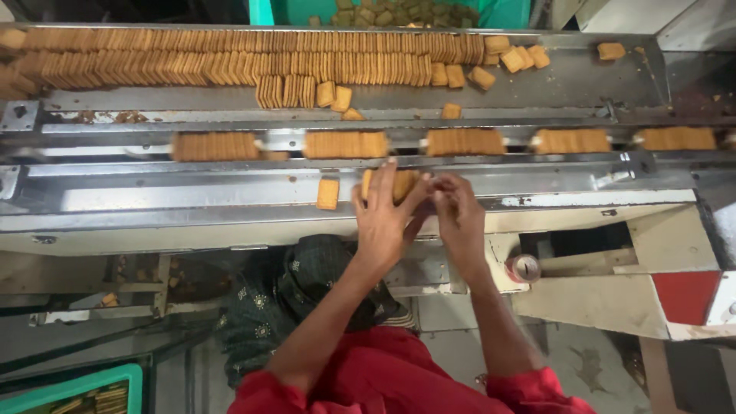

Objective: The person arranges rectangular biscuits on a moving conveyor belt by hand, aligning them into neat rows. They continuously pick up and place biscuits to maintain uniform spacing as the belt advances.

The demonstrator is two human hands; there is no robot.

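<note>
Stack of biscuits (404,184), tan and square, stood on edge, sits on the near steel ledge (192,198) of the packing line, and we have both hands around it. Our left hand (381,222) lies with its palm down and fingers spread, the fingertips curled over the left end and top of the stack and touching it. Our right hand (458,217) comes in from the other side, its fingers bent and closed against the right end, so the stack is pressed between the two hands; how firmly the right fingers pinch we cannot tell, since the knuckles hide the tips.

Just to the left of the left hand a single loose biscuit (327,194) lies flat on the same ledge, apart from the stack. Beyond our hands, a narrow channel (284,140) carries five separate biscuit bundles in a row; the one nearest our hands is the middle bundle (464,142). Farther back, the wide feed tray (567,80) holds long rows of biscuits (230,54) packed on edge, with a few loose ones tumbled at its right end.

Below the ledge we see dark patterned cloth (307,299) and our red sleeves (399,376). A green crate (77,387) with more biscuits stands at the lower left
</note>
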